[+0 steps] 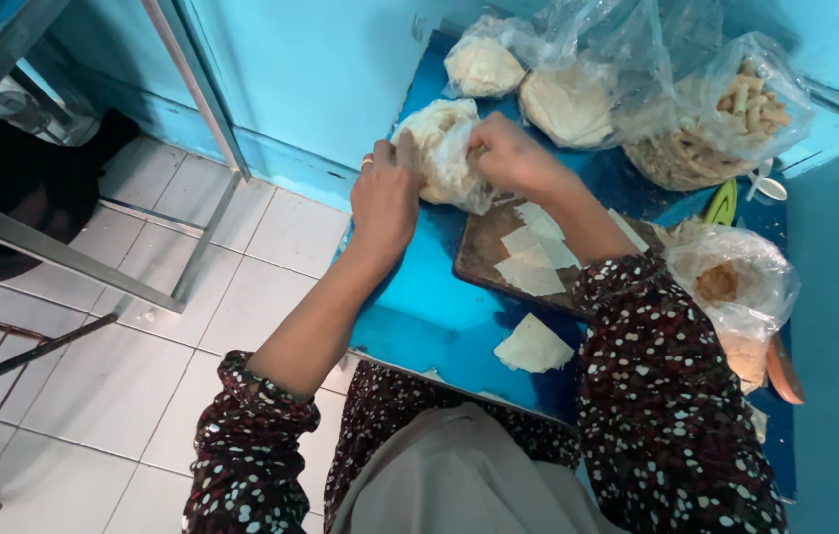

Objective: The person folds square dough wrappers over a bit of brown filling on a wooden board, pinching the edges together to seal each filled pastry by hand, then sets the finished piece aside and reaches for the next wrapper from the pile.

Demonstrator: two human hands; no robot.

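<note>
On the blue table [419,316], both hands' fingers [402,153] grip a dough-filled bag [444,148].

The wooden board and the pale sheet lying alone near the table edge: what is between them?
In the head view, only bare blue table separates the wooden board from the lone pale sheet; the person's right sleeve hides part of that stretch.

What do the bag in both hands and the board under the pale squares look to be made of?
Clear bag: thin plastic film, glossy and crinkled, pale dough showing through. Brown cutting board: probably wood, matte and worn; grain too faint to confirm.
</note>
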